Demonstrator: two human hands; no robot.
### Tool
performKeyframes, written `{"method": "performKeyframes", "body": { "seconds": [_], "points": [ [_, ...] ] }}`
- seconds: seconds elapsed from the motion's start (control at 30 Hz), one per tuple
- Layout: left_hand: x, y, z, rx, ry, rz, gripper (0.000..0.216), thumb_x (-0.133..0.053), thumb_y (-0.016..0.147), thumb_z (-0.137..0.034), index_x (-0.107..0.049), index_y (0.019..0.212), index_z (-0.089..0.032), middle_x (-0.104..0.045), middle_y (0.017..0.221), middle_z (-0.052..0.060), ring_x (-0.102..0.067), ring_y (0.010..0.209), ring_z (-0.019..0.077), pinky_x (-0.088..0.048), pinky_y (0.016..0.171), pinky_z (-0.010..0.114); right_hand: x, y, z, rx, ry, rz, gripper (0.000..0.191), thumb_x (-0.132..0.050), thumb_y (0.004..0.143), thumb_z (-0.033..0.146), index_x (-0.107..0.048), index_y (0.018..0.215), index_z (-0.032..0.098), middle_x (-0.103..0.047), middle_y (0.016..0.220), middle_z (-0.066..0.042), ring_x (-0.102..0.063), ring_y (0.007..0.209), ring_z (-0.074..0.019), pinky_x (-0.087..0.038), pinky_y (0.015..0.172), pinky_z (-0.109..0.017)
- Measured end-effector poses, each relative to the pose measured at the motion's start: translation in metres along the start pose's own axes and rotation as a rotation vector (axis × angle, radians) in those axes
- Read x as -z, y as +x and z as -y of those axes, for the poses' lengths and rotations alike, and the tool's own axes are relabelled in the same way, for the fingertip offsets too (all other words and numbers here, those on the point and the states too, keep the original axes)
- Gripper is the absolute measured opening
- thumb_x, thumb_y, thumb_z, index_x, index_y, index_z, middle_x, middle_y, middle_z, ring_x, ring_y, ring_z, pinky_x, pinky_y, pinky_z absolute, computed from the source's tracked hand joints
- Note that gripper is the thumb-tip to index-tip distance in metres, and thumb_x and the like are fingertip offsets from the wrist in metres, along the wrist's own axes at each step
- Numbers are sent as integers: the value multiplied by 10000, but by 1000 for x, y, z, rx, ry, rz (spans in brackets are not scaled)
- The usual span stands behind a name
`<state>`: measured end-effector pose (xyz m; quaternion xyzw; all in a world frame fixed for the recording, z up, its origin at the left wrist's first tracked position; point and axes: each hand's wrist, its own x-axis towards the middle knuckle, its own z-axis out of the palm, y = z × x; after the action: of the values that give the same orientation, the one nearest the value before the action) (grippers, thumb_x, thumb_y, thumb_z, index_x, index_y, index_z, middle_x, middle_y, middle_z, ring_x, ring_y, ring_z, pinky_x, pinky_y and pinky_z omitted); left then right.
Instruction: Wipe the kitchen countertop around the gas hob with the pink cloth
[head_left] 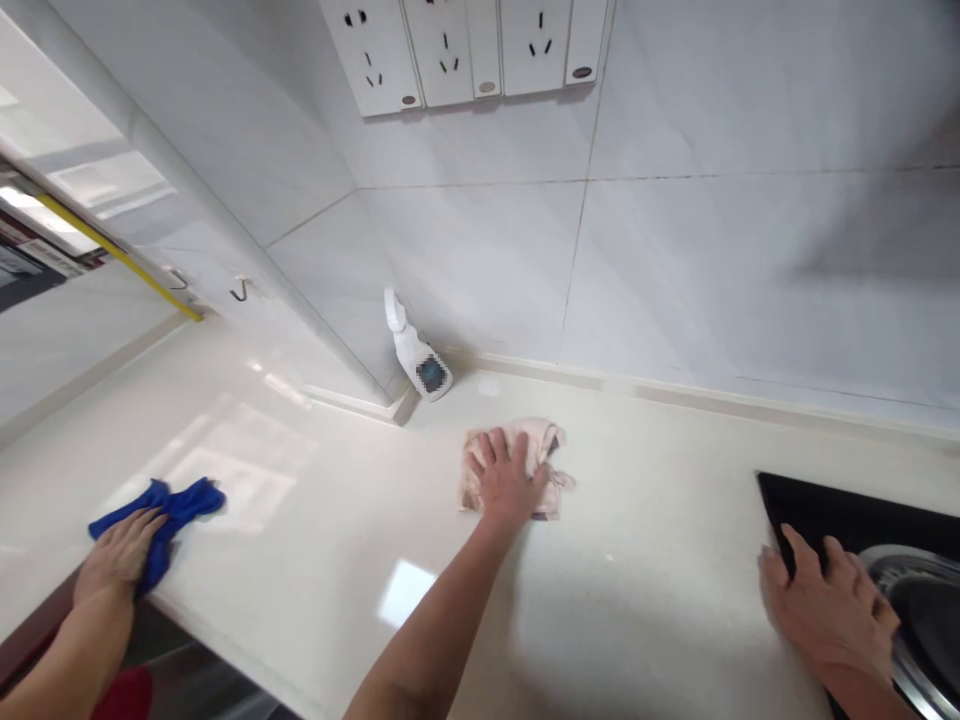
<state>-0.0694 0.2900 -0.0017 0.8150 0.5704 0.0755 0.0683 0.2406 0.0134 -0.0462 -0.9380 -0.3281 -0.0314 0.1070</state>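
pressing down on a crumpled pink cloth (471, 485), the left hand (510, 480) lies palm-down with its fingers spread, covering the middle of the cloth. the cloth sits on a pale counter (645, 620), its long axis running roughly along the back edge, with a loose corner poking out to the right of the hand. the forearm comes in from the bottom of the view and angles up and to the right.

the right hand (825, 610) is also palm-down and spread, holding nothing. its fingertips are at the edge of a black hob (817, 510), just beside a round steel rim (896, 560); whether they touch the glass is hard to tell, as the fingers are slightly blurred.

a wide stretch of counter lies between the cloth and the hob, and the counter's front edge runs below both hands. behind the cloth, a white spray bottle (418, 358) sits in the corner where the tiled wall (675, 250) meets the counter, its nozzle pointing up and to the left.

at the far left, a third hand (120, 560), seemingly a co-worker's, is closed over a blue cloth (187, 505) near the counter's front edge.
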Motion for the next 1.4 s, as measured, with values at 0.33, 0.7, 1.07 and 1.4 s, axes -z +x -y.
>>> {"method": "performKeyframes", "body": {
  "seconds": [0.33, 0.7, 1.07, 1.4],
  "points": [
    [-9, -178, 34, -533, -23, -165, 746, -609, 923, -673, -463, 1591, -375, -318, 1738, 103, -235, 1602, 432, -145, 1244, 696, 1, -1, -3, -12, 51, 13, 731, -281, 998, 656, -506, 1542, 223, -390, 1628, -228, -351, 1508, -484, -290, 1178, -711],
    [30, -149, 121, 1, 189, -93, 645, -659, 917, -583, -587, 1515, -355, -431, 1677, 128, -319, 1571, 419, -250, 1238, 639, 6, 1, -1, -44, 33, 63, 767, -259, 996, 663, -520, 1539, 188, -383, 1629, -271, -319, 1520, -506, -295, 1162, -749],
    [30, 69, 45, 121, 86, 21, 708, -469, 977, -694, -492, 1577, -319, -337, 1716, 155, -224, 1589, 447, -223, 1221, 716, 3, -2, 5, -11, -18, 20, 716, -237, 1019, 599, -519, 1521, 174, -377, 1629, -251, -310, 1542, -440, -310, 1182, -680],
    [-6, 106, -65, -71, 48, 113, 778, -470, 966, -686, -410, 1626, -278, -269, 1738, 197, -154, 1598, 505, -142, 1220, 758, -3, 0, 6, 20, -58, -21, 648, -247, 1054, 520, -519, 1518, 158, -377, 1619, -264, -294, 1549, -430, -314, 1186, -674]
  ]
}}
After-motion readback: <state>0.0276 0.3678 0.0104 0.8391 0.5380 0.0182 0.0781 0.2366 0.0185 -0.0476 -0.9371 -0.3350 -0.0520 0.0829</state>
